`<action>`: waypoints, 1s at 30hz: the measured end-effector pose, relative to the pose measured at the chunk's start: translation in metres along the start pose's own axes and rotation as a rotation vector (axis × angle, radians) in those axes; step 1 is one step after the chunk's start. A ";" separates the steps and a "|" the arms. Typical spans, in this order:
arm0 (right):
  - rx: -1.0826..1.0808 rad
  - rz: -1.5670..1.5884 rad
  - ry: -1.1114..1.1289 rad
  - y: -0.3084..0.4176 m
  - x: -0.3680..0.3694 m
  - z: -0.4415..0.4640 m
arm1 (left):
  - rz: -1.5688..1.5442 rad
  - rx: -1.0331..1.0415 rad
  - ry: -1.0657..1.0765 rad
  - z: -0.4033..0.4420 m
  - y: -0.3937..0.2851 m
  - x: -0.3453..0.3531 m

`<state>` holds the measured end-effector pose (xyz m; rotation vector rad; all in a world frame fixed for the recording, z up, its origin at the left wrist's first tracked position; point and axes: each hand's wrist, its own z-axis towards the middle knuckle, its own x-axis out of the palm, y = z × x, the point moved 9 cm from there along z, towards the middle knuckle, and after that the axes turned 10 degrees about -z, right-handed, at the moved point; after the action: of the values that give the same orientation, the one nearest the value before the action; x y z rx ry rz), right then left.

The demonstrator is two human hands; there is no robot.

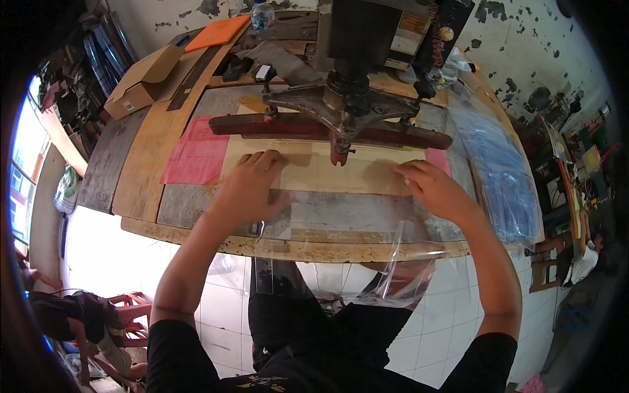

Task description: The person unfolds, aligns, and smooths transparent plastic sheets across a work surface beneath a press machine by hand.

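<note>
A clear plastic sheet (344,226) lies across the front of the press bed and hangs over the table's near edge. My left hand (252,187) rests on the left part of a yellowish board (321,177), fingers laid down and thumb apart, at the sheet's left side. On the right, my right hand (436,190) has its fingers and thumb close together at the sheet's right side; the exact contact is hard to see. Just beyond both hands, a long red-edged press bar (295,128) hangs from a metal bracket (311,98).
Pink sheets (196,154) show left of the board. A stack of clear plastic (501,187) covers the table's right side. Farther back are a cardboard box (144,82), an orange folder (218,33) and a water bottle (263,16). Another person (72,321) sits at lower left.
</note>
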<state>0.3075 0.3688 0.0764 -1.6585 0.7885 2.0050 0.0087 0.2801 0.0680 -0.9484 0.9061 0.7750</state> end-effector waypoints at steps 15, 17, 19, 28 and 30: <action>0.054 -0.223 0.085 0.013 0.029 -0.013 | 0.199 0.037 0.070 -0.004 0.001 0.024; -0.003 -0.317 -0.093 0.019 0.026 -0.018 | 0.217 0.046 0.045 -0.007 -0.004 0.023; 0.014 -0.313 -0.130 0.022 0.025 -0.020 | 0.236 0.055 0.022 -0.007 -0.008 0.019; 0.025 -0.371 -0.252 0.019 0.034 -0.026 | 0.239 0.004 0.019 -0.009 -0.003 0.030; 0.017 -0.374 -0.256 0.020 0.035 -0.027 | 0.288 0.042 -0.030 -0.011 -0.006 0.029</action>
<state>0.3074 0.3343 0.0417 -1.3809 0.3704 1.8827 0.0229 0.2720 0.0413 -0.7754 1.0421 1.0080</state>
